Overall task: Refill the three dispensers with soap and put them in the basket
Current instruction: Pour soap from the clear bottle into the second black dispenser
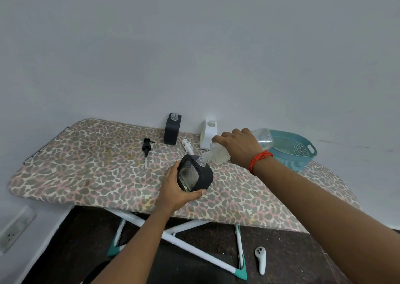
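Observation:
My left hand (173,189) grips a black dispenser (195,175) with a clear ribbed window, tilted, its open neck up. My right hand (238,146) holds a clear soap bottle (218,153) tipped down, its mouth touching the dispenser's neck. A second black dispenser (172,130) and a white dispenser (208,135) stand uncapped at the back by the wall. A black pump (147,147) and a white pump (187,146) lie on the board. The teal basket (303,156) sits at the right end.
The leopard-print ironing board (86,164) stands against a pale wall on white crossed legs (184,242). A white controller (260,260) lies on the dark floor below. A wall socket (15,229) is at the lower left.

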